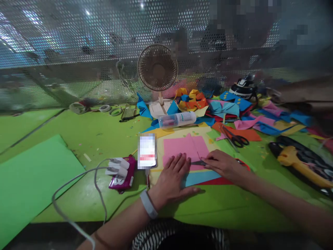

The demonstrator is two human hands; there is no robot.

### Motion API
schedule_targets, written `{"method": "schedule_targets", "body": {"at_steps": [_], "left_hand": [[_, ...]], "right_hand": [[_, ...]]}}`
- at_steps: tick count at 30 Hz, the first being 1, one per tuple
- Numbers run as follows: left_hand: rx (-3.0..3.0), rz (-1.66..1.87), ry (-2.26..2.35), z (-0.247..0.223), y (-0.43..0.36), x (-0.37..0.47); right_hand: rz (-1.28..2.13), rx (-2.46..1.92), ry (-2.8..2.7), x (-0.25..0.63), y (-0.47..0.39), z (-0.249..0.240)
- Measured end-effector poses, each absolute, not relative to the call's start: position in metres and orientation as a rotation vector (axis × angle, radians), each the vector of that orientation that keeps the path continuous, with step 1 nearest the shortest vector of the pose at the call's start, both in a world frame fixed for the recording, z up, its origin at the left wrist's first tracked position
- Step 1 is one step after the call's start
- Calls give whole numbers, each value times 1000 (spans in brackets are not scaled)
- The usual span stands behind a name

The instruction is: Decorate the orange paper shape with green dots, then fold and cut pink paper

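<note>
A pink sheet of paper lies on pale yellow paper, with light blue paper and red paper under its near edge. My left hand rests flat on the pink sheet's lower left part, fingers spread and holding nothing. At the sheet's right side, my right hand has its fingers pinched round dark scissors, whose pointed blades lie on the pink paper. An orange-red handle shows beyond that hand. A thin line or crease runs down the sheet near the right fingertips.
A lit phone and a magenta box with white plugs stand left of the papers. Behind are a fan, a clear bottle and coloured scraps. Black scissors and a yellow-black tool lie right.
</note>
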State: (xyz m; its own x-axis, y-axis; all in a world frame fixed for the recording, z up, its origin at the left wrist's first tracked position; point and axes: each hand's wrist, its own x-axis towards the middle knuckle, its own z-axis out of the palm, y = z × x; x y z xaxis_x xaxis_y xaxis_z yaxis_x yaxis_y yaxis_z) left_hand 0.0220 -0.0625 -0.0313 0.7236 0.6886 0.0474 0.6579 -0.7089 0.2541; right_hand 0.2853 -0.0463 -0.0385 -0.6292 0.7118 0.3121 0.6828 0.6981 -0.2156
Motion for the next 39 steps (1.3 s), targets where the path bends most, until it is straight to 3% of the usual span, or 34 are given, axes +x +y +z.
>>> {"method": "schedule_targets", "body": {"at_steps": [20, 25, 29, 39], "left_hand": [[2691, 229, 1070, -31, -66, 22], [2684, 243, 1081, -31, -67, 22], [2693, 242, 1080, -28, -68, 22], [2730, 203, 1050, -25, -65, 23]], "right_hand": [[217, -1072, -2451, 276, -45, -37], [157, -1261, -2437, 310, -51, -34], [299, -1374, -2476, 321, -56, -25], [336, -1246, -2473, 306, -52, -29]]}}
